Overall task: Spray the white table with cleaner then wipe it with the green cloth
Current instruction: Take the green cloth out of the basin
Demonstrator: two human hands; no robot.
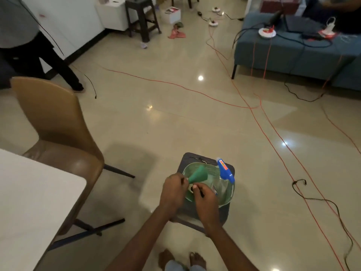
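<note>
1. Green cloth [197, 175] is pinched in the left hand [172, 189]; the right hand [205, 198] curls round something thin and dark, which looks like a cord, though blur hides it.
2. Soft and light, the cloth should bunch easily; take it by a gathered fold.
3. At two o'clock from the hands, the spray bottle [224, 171] leans in the green basin [228, 198] on a dark stool [188, 158].
4. At nine o'clock lies the white table [35, 192], partly cut off.

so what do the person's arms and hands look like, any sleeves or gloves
Both arms are bare up to the frame edge: no sleeves, gloves, watch or rings show. The left hand and right hand are bare too. Motion blur hides finer detail.
</note>
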